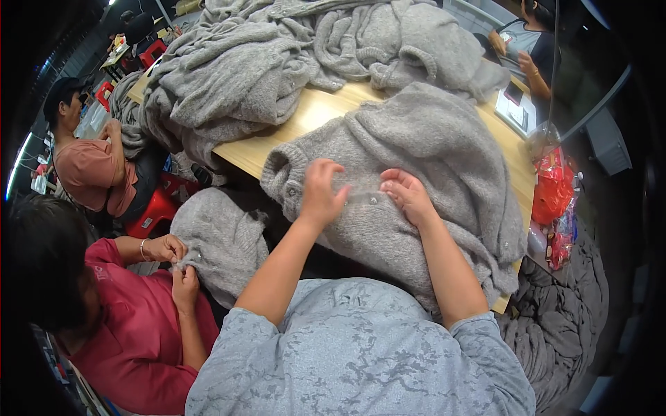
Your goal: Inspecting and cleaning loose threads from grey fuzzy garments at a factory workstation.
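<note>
A grey knitted sweater (416, 145) is spread over the table edge in front of me, with its ribbed collar (286, 173) toward the left. Small shiny buttons (373, 200) show on its front, between my hands. My left hand (320, 194) is over the knit near the collar, its fingers bent and apart, the tips smeared by motion. Thumb and fingers of my right hand (409, 197) are pinched together above the sweater. A blurred, see-through streak lies between the hands; what it is I cannot tell.
Heaped grey knitwear (229, 83) covers the far side of the wooden table (322, 111). A white box (515, 111) and red plastic bags (555, 184) are at the right edge. More knitwear (555, 312) lies lower right. A person in red (132, 312) works on a garment close at my left; others sit farther off.
</note>
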{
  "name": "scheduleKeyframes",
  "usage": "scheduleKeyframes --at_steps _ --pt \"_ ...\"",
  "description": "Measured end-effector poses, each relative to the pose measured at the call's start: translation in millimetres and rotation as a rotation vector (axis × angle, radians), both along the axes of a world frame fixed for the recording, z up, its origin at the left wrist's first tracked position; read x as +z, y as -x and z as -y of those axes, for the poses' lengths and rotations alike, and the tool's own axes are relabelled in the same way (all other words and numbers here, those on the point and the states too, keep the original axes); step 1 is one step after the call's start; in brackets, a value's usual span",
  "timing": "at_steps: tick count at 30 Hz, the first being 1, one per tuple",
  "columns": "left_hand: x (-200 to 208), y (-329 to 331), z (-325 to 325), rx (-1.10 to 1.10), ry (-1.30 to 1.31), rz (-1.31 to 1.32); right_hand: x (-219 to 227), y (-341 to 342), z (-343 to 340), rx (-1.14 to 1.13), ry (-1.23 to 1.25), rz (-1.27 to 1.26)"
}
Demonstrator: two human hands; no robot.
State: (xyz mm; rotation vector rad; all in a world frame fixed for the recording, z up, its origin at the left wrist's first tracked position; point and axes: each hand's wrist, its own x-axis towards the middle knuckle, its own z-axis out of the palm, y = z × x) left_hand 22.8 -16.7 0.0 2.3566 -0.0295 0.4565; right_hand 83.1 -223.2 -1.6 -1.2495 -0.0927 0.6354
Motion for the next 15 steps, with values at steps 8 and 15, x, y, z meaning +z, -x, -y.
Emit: scheduleKeyframes --at_steps 8,15 --pt "-0.9 14.3 -50.3 0.31 -0.242 -0.129 52.8 -12.9 45.7 0.076 1.242 1.046" --pt "81.4 84.9 -102.0 -0.334 0.928 -0.055 52.0 -54.5 78.8 -0.003 1.202 1.095"
